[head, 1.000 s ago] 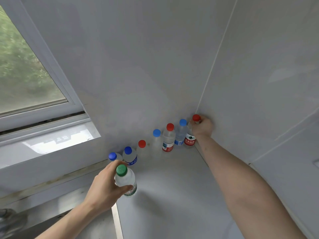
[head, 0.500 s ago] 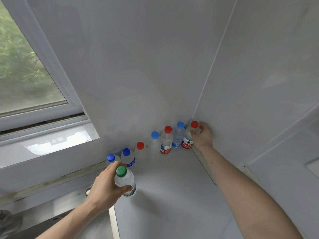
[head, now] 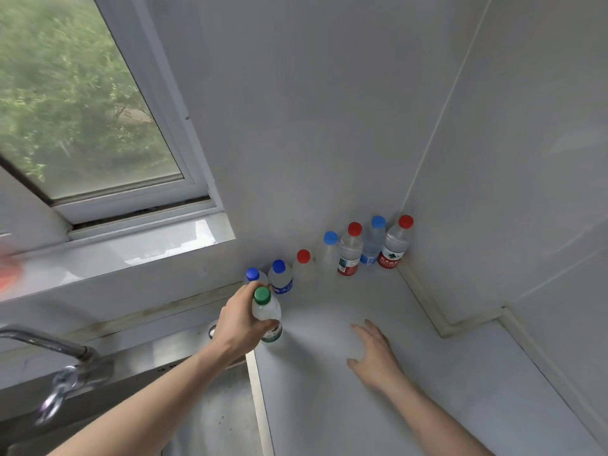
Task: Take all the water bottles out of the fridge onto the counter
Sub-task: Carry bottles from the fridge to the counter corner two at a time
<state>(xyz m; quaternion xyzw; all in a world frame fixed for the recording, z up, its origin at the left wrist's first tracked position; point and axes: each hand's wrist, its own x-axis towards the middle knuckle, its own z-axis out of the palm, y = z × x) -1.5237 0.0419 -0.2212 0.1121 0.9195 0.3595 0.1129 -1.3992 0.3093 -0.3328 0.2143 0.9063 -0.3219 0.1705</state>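
With the right hand [head: 373, 353] empty and relaxed, the left hand [head: 240, 327], gripping the green-capped clear plastic bottle [head: 267, 315], should set it upright on the grey table [head: 378, 406].

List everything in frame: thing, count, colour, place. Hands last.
Red-capped bottles: 3, clear, in the row along the back wall; one stands in the corner.
Blue-capped bottles: 4, clear, in the same row.
Green-capped bottle: 1, clear, at the counter's left edge, in hand.
Counter: 1, pale grey, right half.
Sink: 1, steel, lower left.
Faucet: 1, chrome, far left.
Window: 1, white frame, upper left, greenery outside.
Red blur: 1, on the sill at the left edge; cannot tell what it is.
Left hand: grips the green-capped bottle.
Right hand: fingers spread, low over the counter, holding nothing.
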